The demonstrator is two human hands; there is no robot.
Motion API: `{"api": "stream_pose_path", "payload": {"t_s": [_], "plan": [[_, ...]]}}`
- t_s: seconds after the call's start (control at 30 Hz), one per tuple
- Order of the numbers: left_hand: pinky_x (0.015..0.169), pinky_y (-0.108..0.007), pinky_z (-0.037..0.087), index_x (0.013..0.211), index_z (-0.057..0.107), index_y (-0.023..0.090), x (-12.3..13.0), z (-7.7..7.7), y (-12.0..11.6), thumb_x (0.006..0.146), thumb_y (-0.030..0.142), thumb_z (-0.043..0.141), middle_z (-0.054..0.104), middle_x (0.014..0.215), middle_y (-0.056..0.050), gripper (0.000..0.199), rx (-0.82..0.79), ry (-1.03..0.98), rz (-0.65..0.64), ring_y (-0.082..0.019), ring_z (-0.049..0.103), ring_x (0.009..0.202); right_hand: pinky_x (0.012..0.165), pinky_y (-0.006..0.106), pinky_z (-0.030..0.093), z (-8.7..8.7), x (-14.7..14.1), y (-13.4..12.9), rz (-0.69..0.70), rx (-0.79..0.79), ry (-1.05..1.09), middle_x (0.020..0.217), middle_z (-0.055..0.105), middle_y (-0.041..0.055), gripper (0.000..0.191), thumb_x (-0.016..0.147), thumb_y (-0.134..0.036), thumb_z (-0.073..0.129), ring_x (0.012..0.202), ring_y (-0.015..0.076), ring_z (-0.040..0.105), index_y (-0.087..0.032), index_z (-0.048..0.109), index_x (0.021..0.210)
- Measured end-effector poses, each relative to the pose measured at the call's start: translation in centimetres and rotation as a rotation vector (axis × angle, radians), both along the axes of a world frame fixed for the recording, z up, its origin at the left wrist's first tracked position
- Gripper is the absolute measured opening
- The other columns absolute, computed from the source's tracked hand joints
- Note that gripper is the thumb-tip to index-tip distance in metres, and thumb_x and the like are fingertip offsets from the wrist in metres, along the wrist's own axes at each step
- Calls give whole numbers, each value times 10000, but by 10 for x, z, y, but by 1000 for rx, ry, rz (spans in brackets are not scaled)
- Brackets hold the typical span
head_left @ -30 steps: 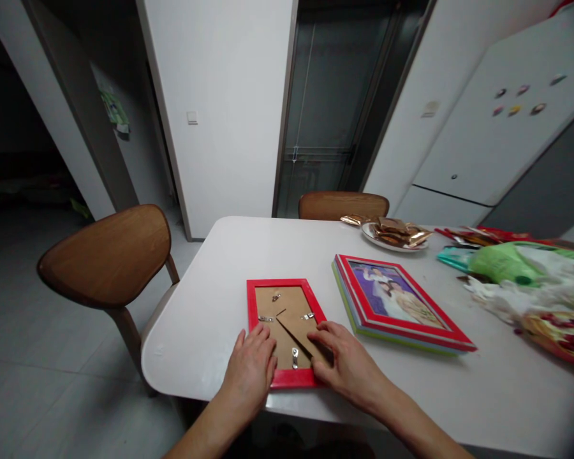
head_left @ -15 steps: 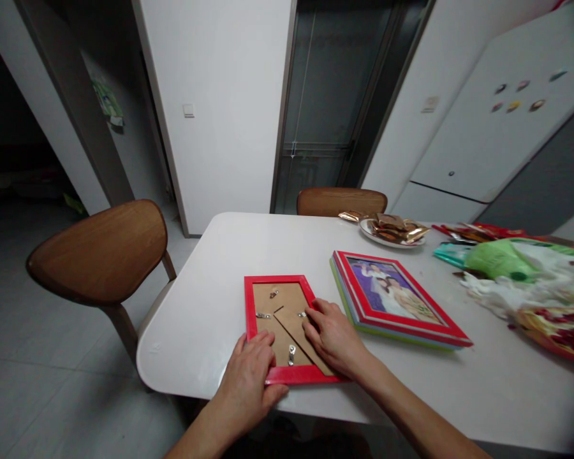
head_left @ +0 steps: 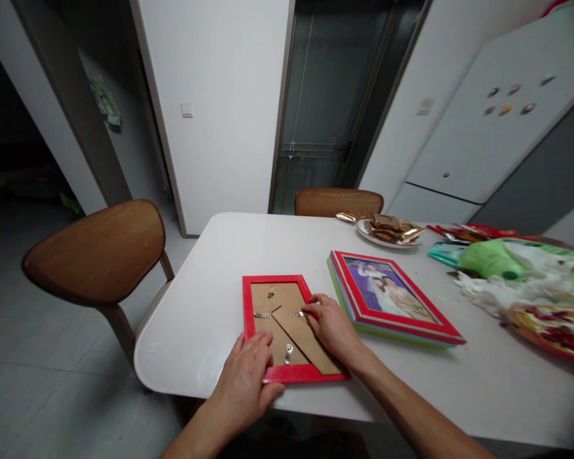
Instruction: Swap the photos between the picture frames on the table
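Note:
A red picture frame point(head_left: 296, 374) lies face down near the table's front edge, its brown backing board point(head_left: 280, 338) upward with small metal clips. My left hand point(head_left: 246, 373) grips the frame's lower left corner, fingers on top and thumb at the front edge. At the right side, my right hand point(head_left: 332, 328) has thumb and forefinger closed at the right metal clip point(head_left: 300, 313). Right of it lies a stack of frames point(head_left: 395, 296), the top one red with a photo of people in it.
A plate point(head_left: 387, 242) of gold-wrapped packets stands at the table's back. Green and white plastic bags point(head_left: 495, 261) and a dish of food point(head_left: 555, 328) lie at the right. Wooden chairs stand left point(head_left: 100, 252) and behind the table point(head_left: 339, 201).
My right fingers have drawn together at the right clip, where they were more spread over the backing. My left hand keeps its place on the frame. The view has shifted slightly.

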State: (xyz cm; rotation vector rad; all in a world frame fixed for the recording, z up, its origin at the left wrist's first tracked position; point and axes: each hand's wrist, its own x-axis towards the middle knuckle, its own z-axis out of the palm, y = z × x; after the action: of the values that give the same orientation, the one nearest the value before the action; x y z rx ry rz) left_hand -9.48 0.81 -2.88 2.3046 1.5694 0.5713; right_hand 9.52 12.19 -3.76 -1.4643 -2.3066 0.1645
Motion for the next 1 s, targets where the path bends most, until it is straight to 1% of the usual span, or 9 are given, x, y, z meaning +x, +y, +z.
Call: {"api": "stream_pose_path", "payload": {"t_s": [0.1, 0.23, 0.3, 0.43, 0.57, 0.67, 0.73, 0.87, 1.0], "plan": [[1007, -454, 226, 854, 516, 183, 0, 1, 0, 660, 264, 615, 451, 1260, -97, 233, -3, -7, 4, -229, 379, 1171, 799, 276, 391, 0, 0, 0, -23, 0, 13, 910, 559, 89, 245, 757, -179, 438, 863, 175, 507, -159, 663, 853], [1006, -456, 232, 893, 515, 178, 1, 1, 0, 646, 256, 622, 454, 1256, -98, 280, -7, -8, 20, -234, 379, 1171, 836, 290, 391, -2, 6, -4, 37, -32, 24, 1011, 536, 96, 269, 762, -172, 411, 908, 178, 515, -156, 662, 857], [1004, -459, 237, 885, 517, 178, 1, 1, 0, 643, 250, 621, 454, 1257, -98, 272, -9, -8, 23, -237, 381, 1170, 860, 296, 384, -3, 10, -7, 55, -43, 33, 1059, 521, 98, 278, 763, -171, 402, 939, 183, 510, -158, 663, 858], [1003, -456, 240, 868, 523, 178, -2, 2, 2, 646, 243, 614, 451, 1258, -104, 248, -13, -16, 2, -238, 385, 1166, 867, 306, 376, 1, 9, -12, 51, -17, -11, 1050, 538, 109, 293, 766, -160, 394, 952, 192, 500, -145, 652, 904], [1009, -442, 230, 854, 525, 176, -5, 1, 3, 643, 237, 621, 454, 1255, -103, 240, -9, -33, -12, -232, 383, 1166, 840, 311, 371, 11, -9, -6, 68, 76, -11, 1011, 576, 89, 275, 781, -203, 429, 944, 194, 485, -165, 619, 976], [1012, -434, 227, 845, 523, 177, -6, 0, 3, 641, 234, 624, 462, 1247, -100, 235, 1, -50, -1, -229, 388, 1161, 809, 256, 372, 15, -32, 8, 107, 27, 47, 963, 608, 61, 254, 797, -221, 432, 897, 152, 513, -180, 617, 966], [1013, -427, 227, 842, 522, 176, -6, -1, 3, 634, 229, 629, 465, 1243, -100, 239, 6, -59, 3, -230, 390, 1159, 776, 231, 371, 14, -47, 19, 99, -27, 53, 912, 629, 45, 224, 792, -227, 449, 859, 137, 534, -192, 636, 909], [1013, -430, 223, 837, 520, 187, -6, -2, 3, 633, 227, 622, 464, 1245, -87, 232, 9, -78, -3, -229, 389, 1160, 651, 226, 372, 10, -67, 39, 12, -81, 42, 811, 653, 48, 218, 786, -285, 462, 766, 147, 564, -189, 657, 804], [1012, -427, 221, 840, 520, 188, -6, -2, 3, 630, 218, 618, 462, 1246, -89, 233, 5, -85, -4, -225, 390, 1160, 527, 230, 332, 6, -74, 53, -122, -143, 33, 730, 656, 53, 249, 774, -348, 463, 628, 143, 560, -178, 645, 773]]}}
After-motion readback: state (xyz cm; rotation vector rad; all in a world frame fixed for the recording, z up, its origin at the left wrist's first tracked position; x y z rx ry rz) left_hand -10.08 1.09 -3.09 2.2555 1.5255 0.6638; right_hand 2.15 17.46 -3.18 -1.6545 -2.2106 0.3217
